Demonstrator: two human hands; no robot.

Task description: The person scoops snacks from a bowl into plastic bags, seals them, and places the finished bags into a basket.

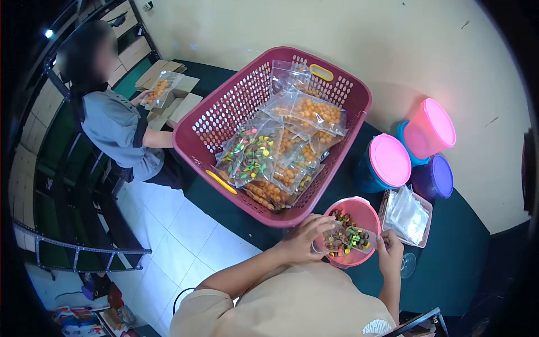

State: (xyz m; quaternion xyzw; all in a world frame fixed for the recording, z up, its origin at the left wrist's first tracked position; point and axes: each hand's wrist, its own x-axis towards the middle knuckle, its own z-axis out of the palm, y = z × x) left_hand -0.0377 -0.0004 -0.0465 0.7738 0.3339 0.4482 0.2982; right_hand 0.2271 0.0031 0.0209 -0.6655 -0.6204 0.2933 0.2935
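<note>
My left hand (306, 240) is closed around a clear plastic container (324, 242), which looks like a cup, tilted over a pink tub (371, 213). Between the fingers of my right hand (390, 251) is the end of a translucent scoop (369, 240). Green, yellow and brown candies (355, 240) lie in the scoop, its front edge close to the container's mouth. More dark and coloured pieces (341, 216) sit inside the tub below. My left hand partly hides the container.
A maroon basket (188, 132) holds several filled clear bags (317, 112). Lidded tubs (390, 160) stand at right, beside a small tray of clear bags (407, 213). At left another person (112, 126) holds a bag of orange snacks (159, 90) over a cardboard box (182, 106).
</note>
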